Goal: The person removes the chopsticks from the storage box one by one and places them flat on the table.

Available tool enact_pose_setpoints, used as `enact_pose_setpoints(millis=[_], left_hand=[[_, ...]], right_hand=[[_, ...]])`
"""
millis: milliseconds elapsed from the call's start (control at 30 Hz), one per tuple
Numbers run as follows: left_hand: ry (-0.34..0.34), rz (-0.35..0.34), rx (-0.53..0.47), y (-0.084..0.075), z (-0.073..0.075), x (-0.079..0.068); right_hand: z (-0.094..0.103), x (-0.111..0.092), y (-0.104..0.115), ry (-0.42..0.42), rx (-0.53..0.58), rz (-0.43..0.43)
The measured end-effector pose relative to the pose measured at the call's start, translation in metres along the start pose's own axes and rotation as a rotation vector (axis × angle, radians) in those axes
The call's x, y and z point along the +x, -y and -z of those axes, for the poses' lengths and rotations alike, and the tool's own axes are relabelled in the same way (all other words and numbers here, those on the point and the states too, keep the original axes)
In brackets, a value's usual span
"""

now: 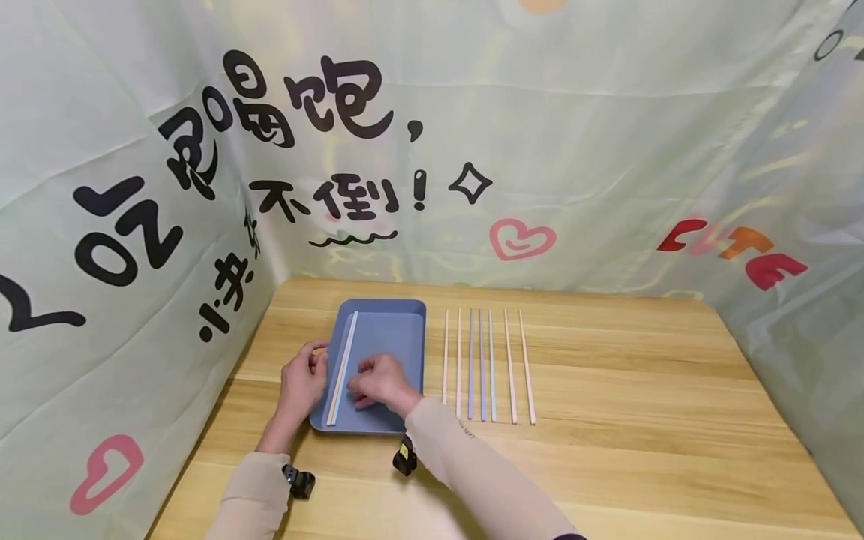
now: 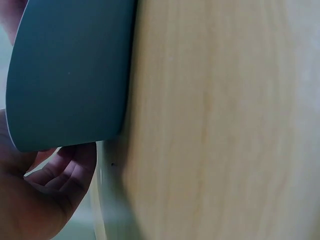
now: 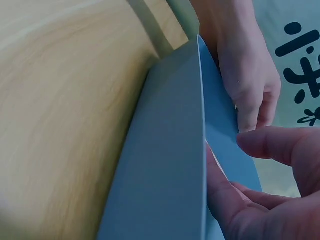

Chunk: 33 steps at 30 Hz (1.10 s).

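Observation:
A blue-grey rectangular tray [image 1: 388, 305] lies on the table, with a light blue chopstick and a pale cream one side by side along its left side; the light blue chopstick [image 1: 346, 352] is nearer the middle. My left hand [image 1: 302, 379] holds the tray's left rim; in the left wrist view, fingers of that hand [image 2: 42, 200] bend round the wall of the tray [image 2: 70, 75]. Over the tray floor, just right of the two chopsticks, is my right hand [image 1: 382, 379]. In the right wrist view its thumb and fingers [image 3: 270, 145] stand apart with nothing between them.
To the right of the tray, several chopsticks lie in a spaced row on the wooden table [image 1: 628, 375]: pink chopsticks [image 1: 526, 367] at both ends, purple chopsticks [image 1: 482, 367] and a light blue one between. Printed cloth walls [image 1: 607, 172] enclose the table's back and sides.

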<state>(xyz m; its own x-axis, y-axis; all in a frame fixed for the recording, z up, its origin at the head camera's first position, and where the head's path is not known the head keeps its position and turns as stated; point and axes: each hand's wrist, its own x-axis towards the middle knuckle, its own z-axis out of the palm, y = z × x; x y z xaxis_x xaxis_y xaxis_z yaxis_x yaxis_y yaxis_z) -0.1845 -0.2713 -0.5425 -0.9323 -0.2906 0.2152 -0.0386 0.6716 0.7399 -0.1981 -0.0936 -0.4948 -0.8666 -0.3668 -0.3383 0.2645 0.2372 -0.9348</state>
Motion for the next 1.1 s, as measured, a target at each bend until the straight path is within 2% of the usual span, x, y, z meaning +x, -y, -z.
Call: enact_pose_setpoints(millis=[233, 500, 767, 933, 1100], left_hand=[[-0.027, -0.023, 0.003, -0.001, 0.000, 0.001], [-0.028, -0.030, 0.004, -0.001, 0.001, 0.001], [-0.036, -0.033, 0.007, 0.000, 0.000, -0.001], [-0.032, -0.036, 0.003, 0.000, 0.000, 0.000], [-0.012, -0.018, 0.010, -0.001, 0.001, 0.000]], right_hand=[[-0.010, 0.004, -0.002, 0.009, 0.026, -0.007], [-0.021, 0.010, -0.008, -0.076, -0.022, 0.012], [-0.030, 0.014, -0.013, -0.189, -0.247, 0.136], [-0.030, 0.011, -0.010, -0.222, -0.349, 0.178], [-0.029, 0.011, -0.009, -0.233, -0.363, 0.149]])
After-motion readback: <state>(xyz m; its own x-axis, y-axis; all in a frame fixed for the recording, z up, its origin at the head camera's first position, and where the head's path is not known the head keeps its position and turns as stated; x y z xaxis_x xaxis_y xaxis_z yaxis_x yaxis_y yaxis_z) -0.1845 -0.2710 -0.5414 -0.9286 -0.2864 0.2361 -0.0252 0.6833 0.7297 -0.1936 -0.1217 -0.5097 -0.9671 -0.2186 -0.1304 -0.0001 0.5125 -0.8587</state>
